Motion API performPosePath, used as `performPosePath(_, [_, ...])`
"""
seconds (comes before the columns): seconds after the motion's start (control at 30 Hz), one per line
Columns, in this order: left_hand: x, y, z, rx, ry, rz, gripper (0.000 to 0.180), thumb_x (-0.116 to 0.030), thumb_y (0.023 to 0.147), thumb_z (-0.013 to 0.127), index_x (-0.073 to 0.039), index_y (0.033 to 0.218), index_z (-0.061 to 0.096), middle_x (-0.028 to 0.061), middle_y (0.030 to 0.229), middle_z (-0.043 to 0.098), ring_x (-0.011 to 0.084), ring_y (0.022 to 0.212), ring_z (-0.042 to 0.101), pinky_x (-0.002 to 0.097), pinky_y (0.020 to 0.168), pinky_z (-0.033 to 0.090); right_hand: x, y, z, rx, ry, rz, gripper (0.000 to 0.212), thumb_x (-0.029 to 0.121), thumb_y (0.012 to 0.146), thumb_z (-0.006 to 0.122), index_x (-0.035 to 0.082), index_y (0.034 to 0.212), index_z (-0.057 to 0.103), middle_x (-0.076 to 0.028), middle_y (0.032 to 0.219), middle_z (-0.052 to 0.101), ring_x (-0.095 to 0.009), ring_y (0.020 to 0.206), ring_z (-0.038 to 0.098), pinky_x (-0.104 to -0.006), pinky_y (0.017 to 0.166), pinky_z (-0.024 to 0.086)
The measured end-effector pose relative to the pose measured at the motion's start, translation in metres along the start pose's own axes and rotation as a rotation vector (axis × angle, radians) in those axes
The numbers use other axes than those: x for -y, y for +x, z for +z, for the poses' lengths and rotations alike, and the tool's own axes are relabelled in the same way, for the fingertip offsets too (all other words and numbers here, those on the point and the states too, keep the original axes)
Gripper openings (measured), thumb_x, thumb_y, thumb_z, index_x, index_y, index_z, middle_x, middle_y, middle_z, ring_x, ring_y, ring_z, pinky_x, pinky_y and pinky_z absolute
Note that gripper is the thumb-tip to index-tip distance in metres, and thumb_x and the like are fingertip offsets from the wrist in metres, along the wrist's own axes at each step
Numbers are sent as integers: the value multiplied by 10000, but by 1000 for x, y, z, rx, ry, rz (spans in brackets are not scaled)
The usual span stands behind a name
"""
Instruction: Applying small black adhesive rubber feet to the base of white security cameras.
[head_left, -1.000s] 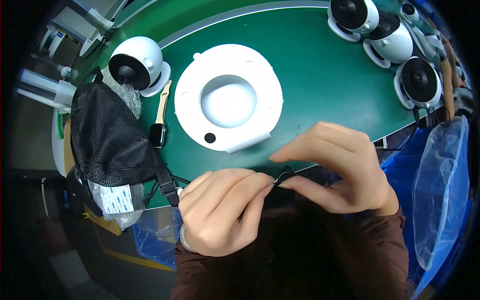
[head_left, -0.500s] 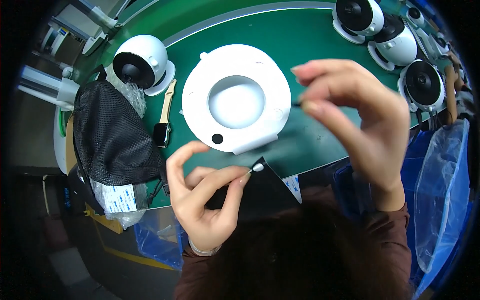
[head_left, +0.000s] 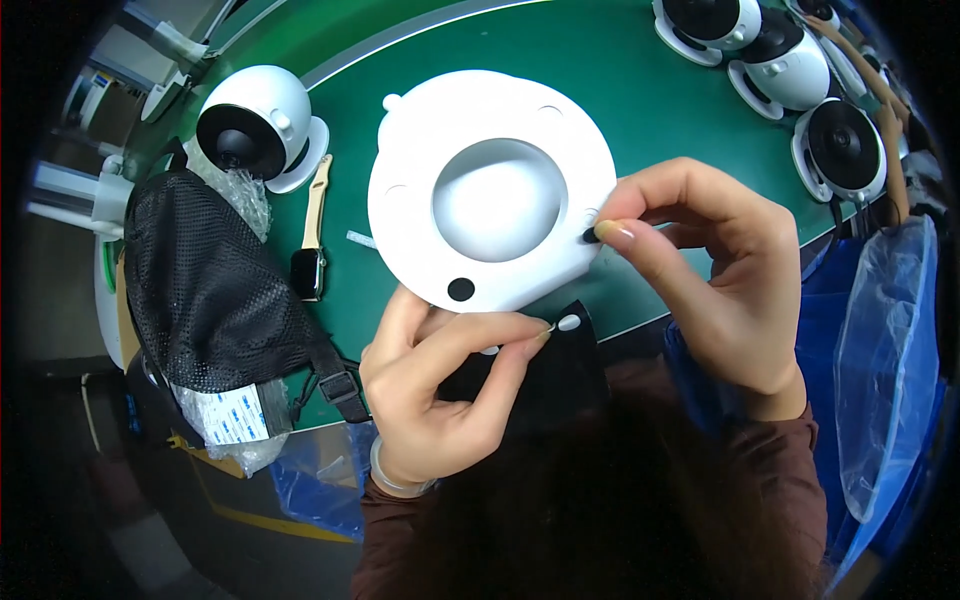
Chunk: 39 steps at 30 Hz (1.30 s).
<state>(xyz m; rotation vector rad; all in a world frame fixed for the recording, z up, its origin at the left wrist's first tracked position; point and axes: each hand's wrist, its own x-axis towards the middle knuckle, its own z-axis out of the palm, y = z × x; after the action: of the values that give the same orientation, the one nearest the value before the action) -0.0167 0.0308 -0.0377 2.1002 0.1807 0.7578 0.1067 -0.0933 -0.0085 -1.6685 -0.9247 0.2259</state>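
A white ring-shaped housing (head_left: pixel 410 150) with a round hollow in its middle lies on the green table in front of me. One black round pad (head_left: pixel 461 289) is on its lower left rim. My right hand (head_left: pixel 740 285) pinches a second small black pad (head_left: pixel 590 235) between thumb and forefinger, at the housing's lower right rim. Below the housing, my left hand (head_left: pixel 435 395) pinches the edge of a black sheet (head_left: pixel 565 365) with a pale oval spot near its corner. The left fingers are close under the rim; whether they touch it I cannot tell.
A white round camera (head_left: pixel 265 125) on a stand, a wristwatch (head_left: pixel 309 268) and a black mesh bag (head_left: pixel 215 285) are on the left. Several similar cameras (head_left: pixel 845 150) stand at the far right, near another person's arm (head_left: pixel 890 150). Blue bins with clear plastic liners (head_left: pixel 885 350) flank the right side.
My right hand has come left and down, bringing the black pad to the housing's rim. My left hand and the sheet have shifted slightly right. The whole view has moved a little.
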Motion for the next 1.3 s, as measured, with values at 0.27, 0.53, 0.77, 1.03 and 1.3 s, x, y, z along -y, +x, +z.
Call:
performPosePath(0.27, [1,-1,1,4,17,38,162,69,585,646,-29,714,633,116,849,533,168,645,612,219,577,446,-2,0,0,-36,-37,-38,64,11,734,599,-13,790,580,-36,728,587,-64,649,549,-171,612,441])
performPosePath(0.53, [-1,1,2,6,47,37,175,71,565,647,-37,701,628,108,812,542,178,643,614,226,567,454,-2,1,0,-50,-105,-55,56,7,721,603,-11,765,573,-33,709,582,-72,643,555,-172,610,440])
performPosePath(0.77, [1,0,3,3,34,31,180,73,563,645,-39,704,631,108,817,542,179,656,614,226,567,455,-2,2,2,-40,-108,-48,39,11,708,595,-1,721,560,-24,685,567,-63,633,539,-174,623,437])
performPosePath(1.03, [3,0,2,-5,42,37,180,64,552,648,-42,697,639,107,813,545,175,649,600,224,556,443,-6,3,3,-55,-111,-98,52,8,704,608,-9,725,563,-33,688,573,-79,637,550,-184,620,447])
performPosePath(1.3, [4,-1,1,-25,29,38,187,77,545,633,-36,694,637,108,813,544,166,634,588,227,589,437,-5,5,3,-87,165,87,248,-19,698,612,-28,919,501,-80,676,594,-103,582,586,-142,519,444])
